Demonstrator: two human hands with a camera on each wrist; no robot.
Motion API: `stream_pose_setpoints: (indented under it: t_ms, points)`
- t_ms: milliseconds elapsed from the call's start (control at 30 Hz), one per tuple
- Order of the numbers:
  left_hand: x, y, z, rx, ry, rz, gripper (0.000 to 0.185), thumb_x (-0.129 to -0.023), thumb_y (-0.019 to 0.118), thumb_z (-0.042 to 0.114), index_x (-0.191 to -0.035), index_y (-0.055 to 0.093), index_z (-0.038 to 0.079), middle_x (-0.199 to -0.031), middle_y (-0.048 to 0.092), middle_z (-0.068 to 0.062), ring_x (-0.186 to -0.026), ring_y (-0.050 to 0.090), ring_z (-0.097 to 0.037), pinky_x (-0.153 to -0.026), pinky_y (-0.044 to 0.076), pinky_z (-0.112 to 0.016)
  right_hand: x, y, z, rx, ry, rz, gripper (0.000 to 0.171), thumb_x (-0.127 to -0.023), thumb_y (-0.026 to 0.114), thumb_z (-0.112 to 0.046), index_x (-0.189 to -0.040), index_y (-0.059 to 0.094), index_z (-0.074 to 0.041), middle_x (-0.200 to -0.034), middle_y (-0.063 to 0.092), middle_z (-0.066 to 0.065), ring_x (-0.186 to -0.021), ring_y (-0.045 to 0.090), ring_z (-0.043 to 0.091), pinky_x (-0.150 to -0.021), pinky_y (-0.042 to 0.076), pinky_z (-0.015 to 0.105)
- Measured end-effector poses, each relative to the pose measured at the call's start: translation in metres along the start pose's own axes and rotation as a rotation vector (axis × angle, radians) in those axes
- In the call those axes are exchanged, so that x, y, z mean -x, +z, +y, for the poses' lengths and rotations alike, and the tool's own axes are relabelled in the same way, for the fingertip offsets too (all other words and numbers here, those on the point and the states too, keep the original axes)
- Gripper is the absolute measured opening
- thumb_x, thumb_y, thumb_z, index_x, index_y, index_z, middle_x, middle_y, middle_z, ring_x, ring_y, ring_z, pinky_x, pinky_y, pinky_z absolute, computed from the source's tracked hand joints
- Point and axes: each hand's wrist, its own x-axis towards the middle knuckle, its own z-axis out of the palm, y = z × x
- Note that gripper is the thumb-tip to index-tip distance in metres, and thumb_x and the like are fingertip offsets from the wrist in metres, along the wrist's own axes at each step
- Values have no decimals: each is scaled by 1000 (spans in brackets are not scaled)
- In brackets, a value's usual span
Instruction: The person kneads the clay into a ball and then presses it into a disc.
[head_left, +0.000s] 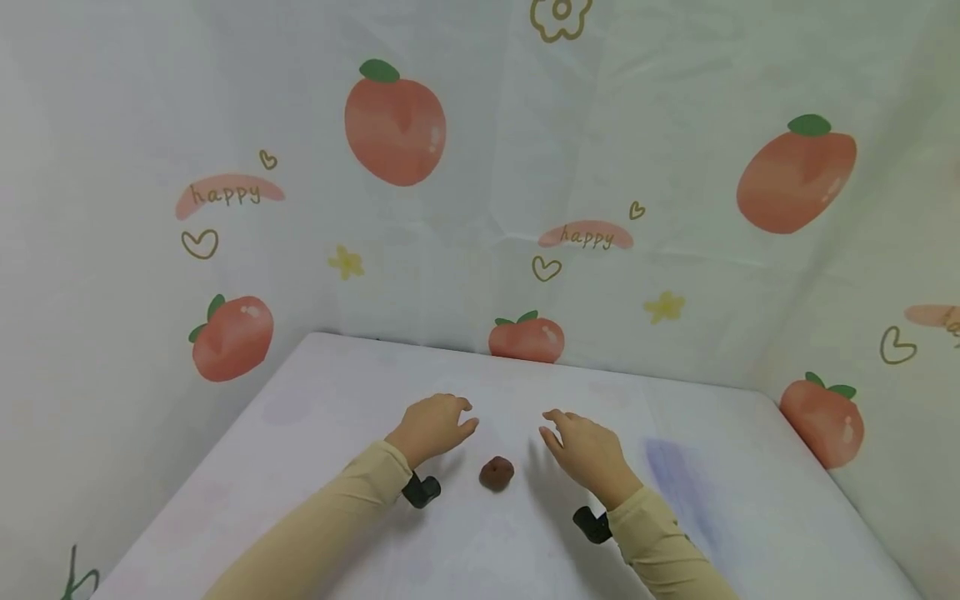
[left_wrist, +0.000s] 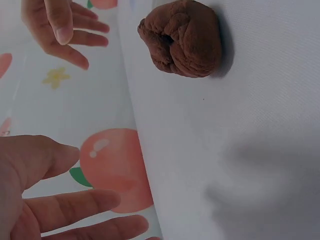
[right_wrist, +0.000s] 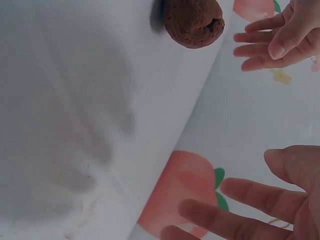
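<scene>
A brown, rough-surfaced lump that looks like clay sits on the white table, between and a little nearer than the two hands. Creases and a small dark hollow show on the lump in the left wrist view. My left hand hovers over the table to the lump's left, fingers relaxed and holding nothing. On the other side my right hand is likewise raised, its fingers loosely spread and bare. Both hands stand apart from the lump, with their shadows falling on the tabletop.
The white table meets a hanging cloth printed with peaches, hearts and flowers at its back and sides. Each wrist carries a black camera, one at the left wrist and another at the right wrist. A bluish patch marks the tabletop at right.
</scene>
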Motion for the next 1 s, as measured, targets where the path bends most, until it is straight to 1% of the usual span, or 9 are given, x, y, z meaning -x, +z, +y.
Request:
stream_pose_setpoints:
  t_ms: [167, 267, 367, 700, 1000]
  points:
    - [-1, 4, -3, 39, -17, -22, 35, -94, 60, 35, -114, 70, 9, -112, 71, -7, -103, 67, -25, -80, 56, -42, 1, 3, 1, -16, 15, -18, 28, -95, 61, -31, -116, 66, -14, -94, 73, 2, -77, 68, 16, -54, 50, 31]
    - [-1, 5, -3, 55, -25, -26, 34, -94, 60, 35, -114, 70, 10, -109, 72, -7, -99, 68, -22, -77, 56, -40, 2, 3, 2, -22, 3, -4, 25, -94, 62, -30, -113, 67, -13, -88, 72, 0, -74, 67, 14, -51, 48, 29]
    - [-2, 6, -4, 66, -27, -31, 34, -94, 59, 35, -115, 69, 10, -107, 72, -7, -95, 68, -20, -75, 56, -39, 2, 4, 2, -25, -5, 9, 24, -94, 63, -29, -111, 68, -13, -85, 71, -1, -70, 65, 14, -50, 46, 28]
    - [-1, 6, -4, 85, -28, -29, 34, -94, 59, 34, -116, 69, 10, -105, 72, -7, -95, 68, -20, -76, 56, -40, 0, 6, 3, -50, 18, -7, 25, -93, 63, -29, -112, 69, -14, -85, 71, -1, -67, 63, 12, -50, 45, 27]
    - [-1, 6, -6, 146, -48, -44, 34, -94, 58, 34, -116, 69, 10, -106, 72, -8, -95, 68, -22, -79, 55, -42, -1, 11, 1, -77, 24, -48, 25, -94, 63, -30, -113, 68, -14, -86, 70, -2, -64, 59, 9, -49, 44, 26]
